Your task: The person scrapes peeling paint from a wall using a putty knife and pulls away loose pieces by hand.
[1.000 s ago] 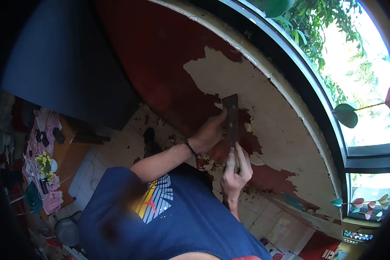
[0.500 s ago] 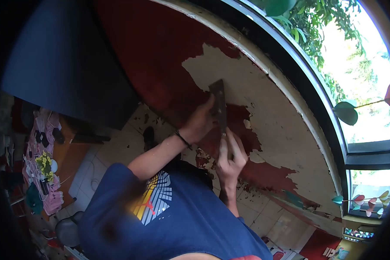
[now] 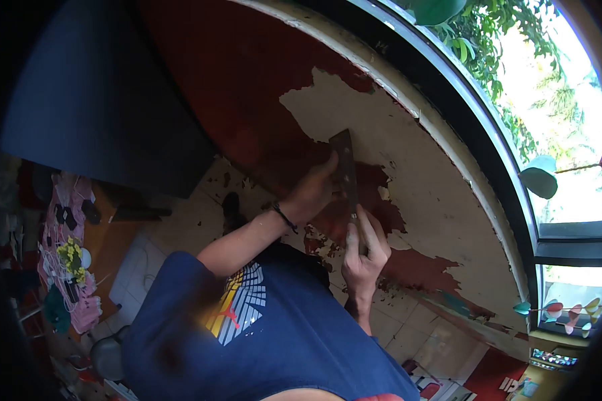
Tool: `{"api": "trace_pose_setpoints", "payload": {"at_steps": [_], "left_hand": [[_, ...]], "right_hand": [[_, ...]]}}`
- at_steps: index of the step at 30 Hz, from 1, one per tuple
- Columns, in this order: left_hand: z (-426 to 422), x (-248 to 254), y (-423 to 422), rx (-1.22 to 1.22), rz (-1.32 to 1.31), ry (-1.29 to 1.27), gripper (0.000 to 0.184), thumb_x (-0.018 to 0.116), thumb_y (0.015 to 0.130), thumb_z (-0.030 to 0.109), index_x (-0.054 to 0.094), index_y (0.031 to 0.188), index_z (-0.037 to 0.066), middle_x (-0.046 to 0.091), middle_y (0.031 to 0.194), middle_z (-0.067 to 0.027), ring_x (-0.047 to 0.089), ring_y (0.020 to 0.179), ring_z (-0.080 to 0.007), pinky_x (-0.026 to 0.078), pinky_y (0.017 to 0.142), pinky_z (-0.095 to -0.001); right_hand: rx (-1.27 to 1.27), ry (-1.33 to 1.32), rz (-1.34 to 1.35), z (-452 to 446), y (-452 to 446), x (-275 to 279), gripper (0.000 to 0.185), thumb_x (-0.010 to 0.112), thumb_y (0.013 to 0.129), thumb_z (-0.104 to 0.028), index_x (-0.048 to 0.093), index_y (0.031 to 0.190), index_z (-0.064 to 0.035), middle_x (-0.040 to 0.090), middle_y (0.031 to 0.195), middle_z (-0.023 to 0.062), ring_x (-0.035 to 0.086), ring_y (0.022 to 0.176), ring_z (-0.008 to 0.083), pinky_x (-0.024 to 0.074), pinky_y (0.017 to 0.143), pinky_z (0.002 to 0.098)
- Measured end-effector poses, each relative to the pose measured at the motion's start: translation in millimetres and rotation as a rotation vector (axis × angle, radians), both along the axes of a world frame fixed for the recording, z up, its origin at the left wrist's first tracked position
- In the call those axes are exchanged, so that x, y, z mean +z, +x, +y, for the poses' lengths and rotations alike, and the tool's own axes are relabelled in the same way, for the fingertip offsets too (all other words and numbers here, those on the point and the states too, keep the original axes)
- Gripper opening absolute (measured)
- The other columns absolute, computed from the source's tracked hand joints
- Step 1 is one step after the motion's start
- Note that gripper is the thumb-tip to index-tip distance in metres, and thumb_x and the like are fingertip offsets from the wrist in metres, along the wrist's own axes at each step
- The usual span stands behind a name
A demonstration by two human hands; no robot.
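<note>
My right hand (image 3: pixel 366 257) is closed round the handle of a scraper with a broad metal blade (image 3: pixel 344 164). My left hand (image 3: pixel 312 194), with a dark band at its wrist, grips the blade from the side; its fingertips are partly hidden behind the metal. The blade's wide end lies over the wall (image 3: pixel 381 127), near the ragged border between red paint (image 3: pixel 247 87) and a pale bare patch. Torn red patches remain below and to the right of the blade.
A window frame (image 3: pixel 488 134) curves along the right, with a leaf garland (image 3: pixel 540 179) beside it. At left are a large dark panel (image 3: pixel 100 100) and a cluttered table (image 3: pixel 117 230). Paint flakes lie on the tiled floor (image 3: pixel 184 227).
Both hands and the scraper have moved up and left across the wall, then slightly back to the right. Both hands have kept their hold on it.
</note>
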State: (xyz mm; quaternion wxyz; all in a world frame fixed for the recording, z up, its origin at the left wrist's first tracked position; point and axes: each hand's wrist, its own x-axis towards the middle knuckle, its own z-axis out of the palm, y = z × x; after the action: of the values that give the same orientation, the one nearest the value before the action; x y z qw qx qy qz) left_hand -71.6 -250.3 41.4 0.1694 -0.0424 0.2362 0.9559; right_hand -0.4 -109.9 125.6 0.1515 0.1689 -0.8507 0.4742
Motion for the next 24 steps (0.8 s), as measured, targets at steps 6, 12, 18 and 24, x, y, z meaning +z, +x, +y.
{"api": "trace_pose_setpoints", "payload": {"at_steps": [6, 12, 18, 24], "left_hand": [[11, 4, 3, -0.061, 0.049, 0.058, 0.032, 0.042, 0.097, 0.042, 0.054, 0.110, 0.016, 0.059, 0.096, -0.0002, 0.058, 0.090, -0.0150, 0.046, 0.081, -0.0360], [9, 9, 4, -0.021, 0.074, -0.076, 0.041, 0.039, 0.096, 0.049, 0.056, 0.108, 0.014, 0.060, 0.094, 0.0015, 0.057, 0.086, -0.0102, 0.045, 0.080, -0.0293], [15, 3, 3, -0.059, 0.104, -0.054, 0.039, 0.038, 0.096, 0.049, 0.056, 0.105, 0.015, 0.059, 0.092, 0.0023, 0.056, 0.087, -0.0101, 0.045, 0.081, -0.0308], [21, 6, 8, -0.036, 0.013, 0.000, 0.035, 0.038, 0.097, 0.046, 0.055, 0.100, 0.015, 0.057, 0.085, 0.0013, 0.055, 0.080, -0.0119, 0.045, 0.080, -0.0334]], "right_hand": [[-0.044, 0.051, -0.019, 7, 6, 3, 0.030, 0.057, 0.083, 0.003, 0.061, 0.112, 0.0044, 0.064, 0.099, 0.0189, 0.063, 0.085, 0.0228, 0.0491, 0.075, 0.0300], [-0.015, 0.041, -0.009, 2, 6, 6, 0.029, 0.057, 0.082, 0.004, 0.061, 0.110, 0.0051, 0.064, 0.098, 0.0197, 0.063, 0.085, 0.0242, 0.0493, 0.075, 0.0301], [-0.050, 0.029, 0.034, 6, 6, 7, 0.029, 0.057, 0.082, 0.004, 0.061, 0.111, 0.0048, 0.064, 0.098, 0.0193, 0.063, 0.084, 0.0238, 0.0494, 0.075, 0.0301], [-0.028, 0.037, 0.053, 11, 10, 1, 0.027, 0.058, 0.080, 0.006, 0.062, 0.107, 0.0050, 0.063, 0.095, 0.0194, 0.064, 0.079, 0.0251, 0.0521, 0.068, 0.0311]]}}
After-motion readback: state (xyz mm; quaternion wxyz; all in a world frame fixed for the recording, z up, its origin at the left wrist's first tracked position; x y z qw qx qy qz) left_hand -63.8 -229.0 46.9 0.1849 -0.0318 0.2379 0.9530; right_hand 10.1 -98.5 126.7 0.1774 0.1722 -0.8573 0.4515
